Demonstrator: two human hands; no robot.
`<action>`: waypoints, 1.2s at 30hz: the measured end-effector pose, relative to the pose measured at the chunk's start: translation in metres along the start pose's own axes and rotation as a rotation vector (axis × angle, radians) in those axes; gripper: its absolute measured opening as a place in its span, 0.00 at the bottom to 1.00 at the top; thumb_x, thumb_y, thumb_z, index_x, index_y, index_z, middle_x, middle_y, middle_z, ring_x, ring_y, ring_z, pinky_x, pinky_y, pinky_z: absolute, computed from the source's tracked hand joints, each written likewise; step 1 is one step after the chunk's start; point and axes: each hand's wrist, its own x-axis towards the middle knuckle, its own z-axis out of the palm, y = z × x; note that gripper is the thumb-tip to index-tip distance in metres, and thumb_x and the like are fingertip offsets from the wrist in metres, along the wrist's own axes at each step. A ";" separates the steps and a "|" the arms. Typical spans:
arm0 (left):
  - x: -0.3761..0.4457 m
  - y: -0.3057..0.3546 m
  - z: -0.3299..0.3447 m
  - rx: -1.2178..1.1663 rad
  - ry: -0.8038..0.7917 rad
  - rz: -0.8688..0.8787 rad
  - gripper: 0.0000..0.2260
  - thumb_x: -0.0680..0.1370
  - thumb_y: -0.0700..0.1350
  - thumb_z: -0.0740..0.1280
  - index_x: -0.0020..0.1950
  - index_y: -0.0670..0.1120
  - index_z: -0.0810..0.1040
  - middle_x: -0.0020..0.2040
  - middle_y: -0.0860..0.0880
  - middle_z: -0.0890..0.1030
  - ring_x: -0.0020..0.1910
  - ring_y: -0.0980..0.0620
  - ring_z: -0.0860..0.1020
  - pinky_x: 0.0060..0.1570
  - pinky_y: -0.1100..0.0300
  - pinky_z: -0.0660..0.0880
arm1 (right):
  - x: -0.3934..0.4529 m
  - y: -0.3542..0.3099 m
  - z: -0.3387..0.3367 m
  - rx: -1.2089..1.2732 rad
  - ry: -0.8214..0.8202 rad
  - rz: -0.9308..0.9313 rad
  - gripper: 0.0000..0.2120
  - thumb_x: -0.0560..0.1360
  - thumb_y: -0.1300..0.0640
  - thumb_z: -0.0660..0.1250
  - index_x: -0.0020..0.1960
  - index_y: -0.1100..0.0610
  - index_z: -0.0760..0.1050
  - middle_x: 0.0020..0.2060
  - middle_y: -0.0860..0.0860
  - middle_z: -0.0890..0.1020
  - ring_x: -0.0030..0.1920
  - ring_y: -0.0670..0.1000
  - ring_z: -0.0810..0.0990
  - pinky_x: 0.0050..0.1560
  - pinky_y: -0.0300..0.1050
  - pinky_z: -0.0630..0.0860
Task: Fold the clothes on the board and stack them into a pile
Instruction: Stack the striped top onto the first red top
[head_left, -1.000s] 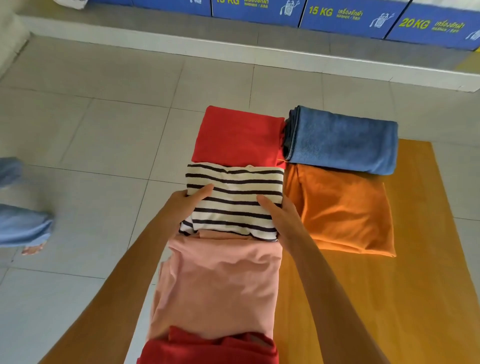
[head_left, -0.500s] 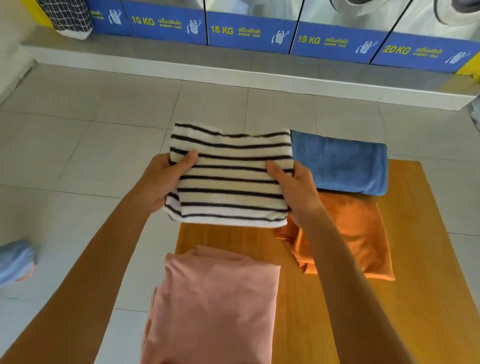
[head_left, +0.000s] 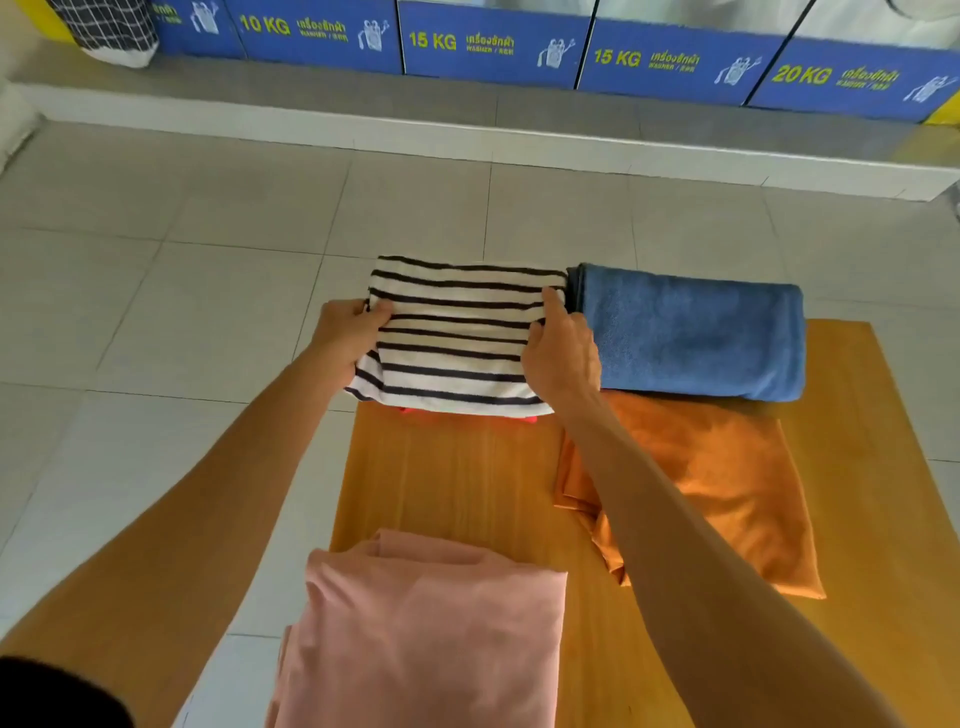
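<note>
A folded white garment with dark stripes (head_left: 457, 332) lies at the far left end of the wooden board (head_left: 457, 478), on top of a red garment (head_left: 408, 410) of which only a sliver shows. My left hand (head_left: 348, 338) grips its left edge and my right hand (head_left: 563, 353) grips its right edge. To its right lies a folded blue towel (head_left: 691, 332). A folded orange garment (head_left: 727, 478) sits below the towel. A folded pink garment (head_left: 426, 634) lies at the near left of the board.
The board rests over a pale tiled floor (head_left: 156, 312). A raised step (head_left: 467, 130) runs along the back, with blue panels (head_left: 493, 41) marked in kilograms above it. A checked bag (head_left: 109, 31) stands at the far left.
Both hands lifted the striped garment from between the red and pink ones and carried it away from me onto the red garment, which is now almost hidden.
</note>
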 end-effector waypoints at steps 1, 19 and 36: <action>0.002 0.004 -0.002 -0.002 -0.001 0.025 0.16 0.79 0.48 0.69 0.63 0.41 0.78 0.55 0.42 0.83 0.53 0.43 0.82 0.58 0.47 0.78 | 0.004 -0.002 -0.004 0.021 0.032 -0.015 0.26 0.83 0.62 0.58 0.79 0.52 0.59 0.60 0.60 0.76 0.49 0.58 0.79 0.49 0.56 0.80; -0.006 -0.013 0.000 0.354 0.165 0.147 0.22 0.80 0.57 0.60 0.61 0.40 0.75 0.53 0.44 0.81 0.55 0.43 0.79 0.54 0.52 0.77 | 0.000 0.003 -0.016 -0.121 -0.200 -0.085 0.27 0.83 0.57 0.59 0.80 0.54 0.56 0.68 0.61 0.71 0.63 0.61 0.76 0.54 0.51 0.73; -0.239 -0.198 -0.065 0.384 0.155 -0.106 0.30 0.77 0.65 0.59 0.66 0.42 0.74 0.57 0.42 0.80 0.54 0.42 0.80 0.53 0.47 0.78 | -0.297 0.084 -0.003 0.270 -0.342 0.430 0.25 0.71 0.39 0.74 0.59 0.55 0.73 0.50 0.49 0.82 0.51 0.54 0.81 0.49 0.50 0.78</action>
